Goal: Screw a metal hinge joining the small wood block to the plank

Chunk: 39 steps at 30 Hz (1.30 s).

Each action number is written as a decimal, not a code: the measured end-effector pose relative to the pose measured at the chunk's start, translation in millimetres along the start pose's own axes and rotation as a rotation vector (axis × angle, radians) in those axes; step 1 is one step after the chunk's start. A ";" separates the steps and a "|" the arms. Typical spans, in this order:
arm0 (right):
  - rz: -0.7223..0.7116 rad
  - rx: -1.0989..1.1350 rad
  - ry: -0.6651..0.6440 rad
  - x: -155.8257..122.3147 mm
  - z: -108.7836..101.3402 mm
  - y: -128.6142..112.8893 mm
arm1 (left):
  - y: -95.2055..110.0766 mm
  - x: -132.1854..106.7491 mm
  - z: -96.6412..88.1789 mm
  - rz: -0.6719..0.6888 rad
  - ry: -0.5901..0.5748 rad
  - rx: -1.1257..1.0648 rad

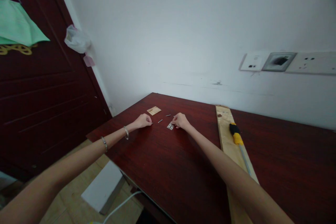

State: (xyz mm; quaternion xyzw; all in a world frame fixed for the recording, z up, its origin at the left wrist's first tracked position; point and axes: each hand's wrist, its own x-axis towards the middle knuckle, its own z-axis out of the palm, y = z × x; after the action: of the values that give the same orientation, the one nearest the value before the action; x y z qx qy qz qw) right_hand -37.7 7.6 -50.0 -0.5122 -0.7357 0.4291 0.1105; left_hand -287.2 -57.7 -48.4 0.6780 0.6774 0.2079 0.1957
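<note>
Head view: metal hinge (pixel 169 127) is pinched by right hand (pixel 181 121); left hand (pixel 143 121), left of it, is pinched together, contents unclear; positioning apparently underway, steady hold needed.

Left arm (pixel 76 162) and right arm (pixel 223 161) reach forward, fingers (pixel 148 120) curled.

Soft, rather dim light shows brightest on the white wall (pixel 168 42) at upper middle, fading to a blackened upper-right corner, while the door (pixel 34 112) at left reads very dark, wide-angle stretch distorts the edges, and small details near the centre blur.
</note>
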 end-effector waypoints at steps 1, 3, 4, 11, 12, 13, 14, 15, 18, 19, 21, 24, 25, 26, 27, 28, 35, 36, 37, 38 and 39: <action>-0.016 -0.007 0.006 -1.8 -0.9 -0.1 | -0.6 0.7 0.0 0.001 -0.002 -0.001; -0.051 -0.031 0.031 -8.4 -5.4 -0.5 | -0.1 1.5 -0.7 0.002 -0.001 0.003; -0.070 -0.049 0.053 -13.1 -9.3 -0.7 | 1.1 1.5 -1.4 0.002 0.002 0.008; -0.202 -0.342 0.326 -69.6 -68.0 13.4 | 21.1 -0.6 -7.8 0.023 -0.003 0.065; -0.200 -0.391 0.362 -80.1 -79.0 19.2 | 25.3 0.3 -8.3 0.034 0.001 0.078; -0.187 -0.439 0.394 -91.0 -89.9 26.1 | 30.0 1.8 -8.6 0.048 0.009 0.095; -0.169 -0.485 0.426 -102.2 -100.6 33.8 | 35.4 3.9 -8.7 0.064 0.020 0.113; -0.138 -0.530 0.453 -113.6 -110.7 42.2 | 41.6 6.6 -8.7 0.083 0.034 0.131; 0.010 -0.635 0.528 -147.4 -134.2 69.3 | 64.8 18.7 -5.8 0.131 0.068 0.167; 0.068 -0.656 0.537 -157.6 -138.9 78.0 | 74.0 23.8 -3.3 0.147 0.074 0.178; 0.164 -0.679 0.537 -174.7 -143.2 93.8 | 94.1 35.4 4.7 0.184 0.077 0.207; 0.225 -0.672 0.503 -190.2 -140.0 111.5 | 127.4 53.5 24.5 0.264 0.048 0.259; 0.233 -0.664 0.493 -192.6 -137.8 115.6 | 139.0 58.8 32.8 0.297 0.032 0.276; 0.240 -0.654 0.487 -194.0 -135.6 119.0 | 150.5 63.3 41.4 0.331 0.015 0.297; 0.244 -0.643 0.483 -194.4 -133.6 121.5 | 162.0 67.0 50.3 0.365 -0.004 0.323; 0.246 -0.632 0.482 -194.0 -131.9 123.4 | 173.4 69.5 59.1 0.397 -0.024 0.353; 0.227 -0.535 0.519 -180.7 -125.7 122.8 | 245.3 67.5 102.4 0.622 -0.159 0.749; 0.228 -0.515 0.530 -179.1 -125.7 122.1 | 253.0 67.7 105.4 0.650 -0.164 0.788; 0.230 -0.492 0.538 -177.8 -126.0 121.7 | 259.5 68.6 107.9 0.674 -0.170 0.806; 0.232 -0.464 0.545 -176.9 -126.8 121.7 | 265.0 70.4 110.2 0.694 -0.178 0.815; 0.234 -0.431 0.548 -176.1 -128.1 122.2 | 269.3 72.9 112.2 0.711 -0.189 0.822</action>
State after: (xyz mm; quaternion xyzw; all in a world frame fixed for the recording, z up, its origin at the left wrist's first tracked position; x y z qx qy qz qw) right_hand 199.4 -62.4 -14.4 -0.7005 -0.6886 0.1209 0.1432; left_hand -0.7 15.5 6.3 0.9013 0.4114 -0.0821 -0.1077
